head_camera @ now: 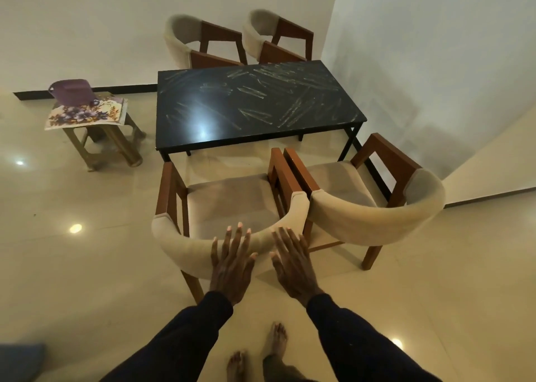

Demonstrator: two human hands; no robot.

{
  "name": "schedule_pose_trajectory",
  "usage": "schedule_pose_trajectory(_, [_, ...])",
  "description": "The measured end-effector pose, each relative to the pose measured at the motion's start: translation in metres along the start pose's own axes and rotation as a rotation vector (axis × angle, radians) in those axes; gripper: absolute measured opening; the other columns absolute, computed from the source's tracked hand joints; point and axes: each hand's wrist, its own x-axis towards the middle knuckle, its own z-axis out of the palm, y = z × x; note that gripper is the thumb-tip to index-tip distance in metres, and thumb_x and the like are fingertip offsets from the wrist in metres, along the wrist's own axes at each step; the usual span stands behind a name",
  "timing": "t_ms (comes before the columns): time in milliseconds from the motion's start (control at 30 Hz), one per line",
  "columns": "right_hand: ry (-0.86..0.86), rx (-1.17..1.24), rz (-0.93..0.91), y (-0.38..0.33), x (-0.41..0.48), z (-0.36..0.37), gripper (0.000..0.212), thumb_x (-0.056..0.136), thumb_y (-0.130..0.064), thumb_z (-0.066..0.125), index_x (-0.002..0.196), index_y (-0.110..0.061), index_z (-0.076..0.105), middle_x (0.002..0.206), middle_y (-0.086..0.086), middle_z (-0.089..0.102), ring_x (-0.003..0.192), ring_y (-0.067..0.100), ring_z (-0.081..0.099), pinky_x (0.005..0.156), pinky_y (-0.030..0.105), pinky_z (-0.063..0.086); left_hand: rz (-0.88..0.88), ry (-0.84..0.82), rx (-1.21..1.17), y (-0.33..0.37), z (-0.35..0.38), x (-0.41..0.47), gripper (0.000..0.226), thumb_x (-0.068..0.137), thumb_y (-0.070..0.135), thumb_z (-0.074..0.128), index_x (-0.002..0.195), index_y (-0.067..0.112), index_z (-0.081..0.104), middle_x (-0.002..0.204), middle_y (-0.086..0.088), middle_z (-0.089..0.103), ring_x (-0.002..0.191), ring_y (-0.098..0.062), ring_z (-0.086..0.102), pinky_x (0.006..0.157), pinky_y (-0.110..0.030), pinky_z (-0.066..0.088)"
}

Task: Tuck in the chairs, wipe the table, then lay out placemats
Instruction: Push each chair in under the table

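Both arms, in dark navy sleeves [185, 341], are reaching forward side by side toward the cream padded curved backrest of the nearer wooden chair [179, 246]. The left hand [232, 262] is lying palm-down across the backrest's middle, fingers straight and spread. The right hand [294, 262] is posing likewise just right of it, fingertips at the backrest's right portion. Bare feet [277, 341] are standing behind the backrest.

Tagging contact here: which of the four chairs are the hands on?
The near-left chair: the left hand and right hand lie flat on its padded backrest. The near-right chair beside it is untouched; the two far chairs stand beyond the table.
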Motion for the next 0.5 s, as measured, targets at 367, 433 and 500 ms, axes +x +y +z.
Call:
schedule_pose_trajectory(367, [0.094, -0.108, 0.053, 0.063, -0.029, -0.047, 0.062, 0.115, -0.049, 0.019, 0.169, -0.020, 0.027, 0.177, 0.006, 0.020, 0.166, 0.026, 0.008, 0.133, 0.059, 0.006, 0.107, -0.026, 0.052, 0.071, 0.006, 0.010, 0.070, 0.111, 0.050, 0.033, 0.171, 0.025, 0.008, 0.179, -0.004, -0.004, 0.165, -0.030, -0.003, 0.128, -0.069, 0.009])
schedule_pose_trajectory(433, [0.114, -0.090, 0.053, 0.084, -0.027, -0.060, 0.061, 0.116, -0.049, 0.017, 0.169, -0.020, 0.027, 0.178, 0.005, 0.017, 0.166, 0.024, 0.004, 0.133, 0.058, 0.004, 0.109, -0.007, 0.056, 0.092, 0.009, 0.019, 0.067, 0.112, 0.052, 0.024, 0.171, 0.025, 0.008, 0.179, -0.004, -0.004, 0.165, -0.029, -0.004, 0.129, -0.067, 0.006])
schedule_pose_trajectory(500, [0.151, -0.069, 0.038, 0.108, -0.028, -0.075, 0.062, 0.116, -0.049, 0.016, 0.169, -0.020, 0.027, 0.178, 0.004, 0.018, 0.166, 0.024, 0.005, 0.132, 0.057, 0.000, 0.117, 0.008, 0.054, 0.120, 0.016, 0.029, 0.065, 0.113, 0.052, 0.020, 0.171, 0.025, 0.010, 0.179, -0.004, 0.001, 0.165, -0.030, -0.001, 0.129, -0.067, 0.008])
